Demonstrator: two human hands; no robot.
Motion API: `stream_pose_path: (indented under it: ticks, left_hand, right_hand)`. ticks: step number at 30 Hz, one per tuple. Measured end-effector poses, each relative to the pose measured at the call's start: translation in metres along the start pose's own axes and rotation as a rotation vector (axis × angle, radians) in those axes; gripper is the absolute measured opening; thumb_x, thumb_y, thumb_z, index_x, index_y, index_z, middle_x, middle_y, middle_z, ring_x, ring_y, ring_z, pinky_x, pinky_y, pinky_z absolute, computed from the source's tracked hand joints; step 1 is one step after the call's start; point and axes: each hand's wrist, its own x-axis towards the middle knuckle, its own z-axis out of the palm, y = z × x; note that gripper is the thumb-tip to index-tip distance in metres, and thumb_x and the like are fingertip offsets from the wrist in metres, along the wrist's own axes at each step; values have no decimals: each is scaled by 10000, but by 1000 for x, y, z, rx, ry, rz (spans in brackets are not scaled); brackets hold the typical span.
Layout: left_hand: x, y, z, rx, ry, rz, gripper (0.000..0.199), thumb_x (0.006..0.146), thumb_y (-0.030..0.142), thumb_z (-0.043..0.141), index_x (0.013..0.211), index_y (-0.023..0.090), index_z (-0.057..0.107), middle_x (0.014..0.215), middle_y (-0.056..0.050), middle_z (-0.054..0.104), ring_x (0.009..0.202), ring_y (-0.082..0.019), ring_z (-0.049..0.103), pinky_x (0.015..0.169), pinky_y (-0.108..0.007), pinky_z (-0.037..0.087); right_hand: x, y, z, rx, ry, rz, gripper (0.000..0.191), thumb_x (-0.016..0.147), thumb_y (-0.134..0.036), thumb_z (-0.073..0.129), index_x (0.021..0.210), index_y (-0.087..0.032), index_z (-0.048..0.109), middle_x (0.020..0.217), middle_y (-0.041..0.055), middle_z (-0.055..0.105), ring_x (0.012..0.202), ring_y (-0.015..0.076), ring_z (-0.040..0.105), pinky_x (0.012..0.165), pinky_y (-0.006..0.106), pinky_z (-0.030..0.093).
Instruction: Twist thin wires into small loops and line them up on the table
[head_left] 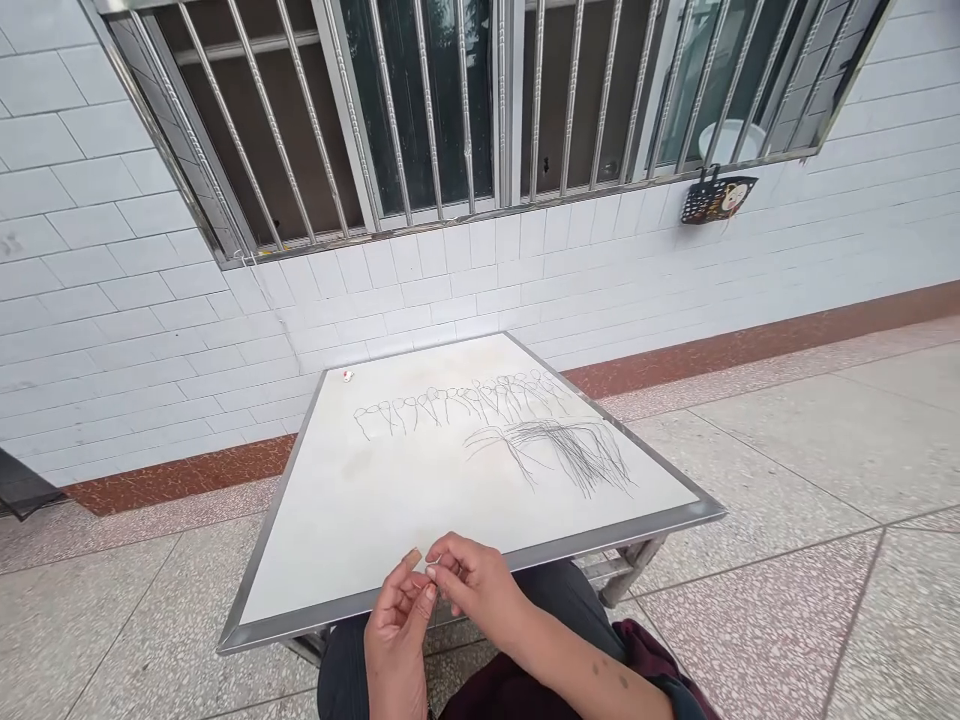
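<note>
My left hand (pixel 399 618) and my right hand (pixel 475 582) meet over the near edge of a white table (pixel 352 530). Both are closed in a pinch on a thin wire (pixel 435 560), of which only a short bit shows between the fingertips. A tan wrap covers a fingertip of my left hand. Beyond the hands, to the right, lies a loose bundle of thin dark wires (pixel 581 450), mostly bent the same way. Farther back, a row of several wires with looped tops (pixel 450 400) stretches across the table.
A small white and red item (pixel 347 376) lies at the table's far left corner. Behind the table stands a white tiled wall (pixel 420 290) with a barred window (pixel 427 110). A dark patterned bag (pixel 718 198) hangs below the window. My knees are under the table's front edge.
</note>
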Motion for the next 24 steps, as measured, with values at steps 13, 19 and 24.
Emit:
stream_pose_path:
  ticks: [13,19,24]
  left_hand:
    - [-27,31,0,-195,-199,14,492,785,278,683,1260,255,556,783,24,528,793,-114,571,860,-277,444]
    - [-39,46,5,-166,-263,5,501,783,226,687,1259,277,542,773,28,527,679,-80,548,595,-179,397]
    - [-47,54,3,-109,-310,-46,524,790,235,683,1283,289,515,795,14,573,649,-72,532,548,-167,357]
  right_hand:
    - [-9,-11,-5,103,-65,-131,246,916,-356,480,1086,-211,583,623,-63,463,428,45,395,421,169,341]
    - [-14,-22,-10,224,-30,-90,235,894,-378,525,1027,-200,603,568,-79,390,419,49,344,388,165,296]
    - [-15,-25,-20,220,-49,-150,225,889,-356,547,1007,-188,639,513,-92,305,435,55,291,407,173,254]
